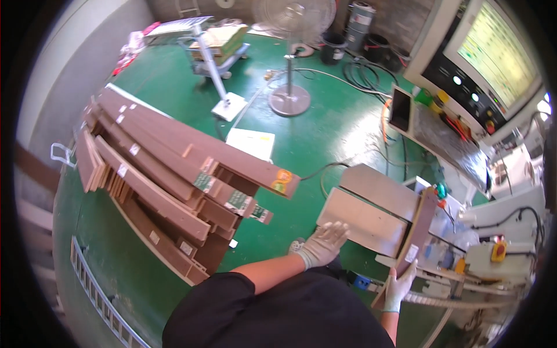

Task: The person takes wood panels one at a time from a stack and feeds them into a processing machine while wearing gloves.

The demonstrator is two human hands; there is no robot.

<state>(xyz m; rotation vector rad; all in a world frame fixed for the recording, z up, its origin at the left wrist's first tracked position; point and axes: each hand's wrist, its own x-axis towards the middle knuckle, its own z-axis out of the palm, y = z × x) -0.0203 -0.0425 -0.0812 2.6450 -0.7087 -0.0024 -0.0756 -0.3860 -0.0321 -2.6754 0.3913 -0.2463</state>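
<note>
My right hand (398, 287), in a pale work glove, is closed on the edge of a long narrow brown board (420, 229) with a white label. The board lies slanted along the right side of a flat metal machine table (364, 223), its far end by a green-topped fitting. My left hand (325, 246), also gloved, is held in front of my body near the table's left corner. Its fingers are stretched out and hold nothing; whether they touch the table I cannot tell.
A stack of long brown boards (156, 145) lies on the left. Farther off stand a pedestal fan (289, 98) and a loaded cart (220, 49). A control panel with a lit screen (499, 55) is at the right. Hoses (371, 75) and cables cross the green floor.
</note>
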